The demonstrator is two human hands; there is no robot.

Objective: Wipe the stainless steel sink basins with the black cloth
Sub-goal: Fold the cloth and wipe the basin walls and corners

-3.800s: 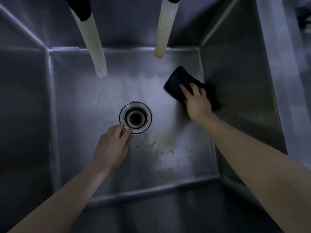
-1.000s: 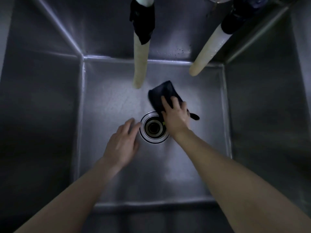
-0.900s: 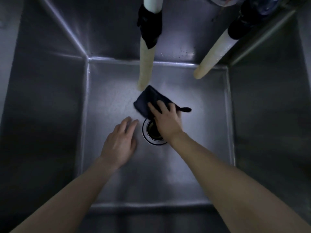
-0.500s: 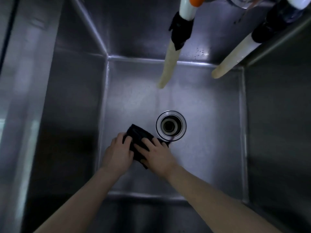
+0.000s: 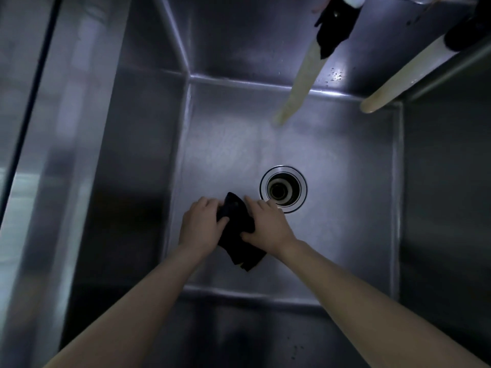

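I look down into a deep stainless steel sink basin (image 5: 345, 235). The black cloth (image 5: 237, 235) is bunched between my two hands, over the basin floor just left of the round drain (image 5: 283, 189). My left hand (image 5: 201, 226) grips the cloth's left side with its fingers curled over it. My right hand (image 5: 265, 226) holds its right side, thumb against the fabric. The cloth's lower end hangs out below my hands. Whether it touches the floor I cannot tell.
Two pale hoses hang into the basin from the back, one (image 5: 297, 88) with a black wrap near its top, the other (image 5: 403, 75) at the far right. The basin's steep walls close in all round. A flat steel rim (image 5: 66, 155) runs along the left.
The cloth went from the back of the floor, past the drain, to the near left. My left hand joined the right on it, and the cloth is now bunched up between both.
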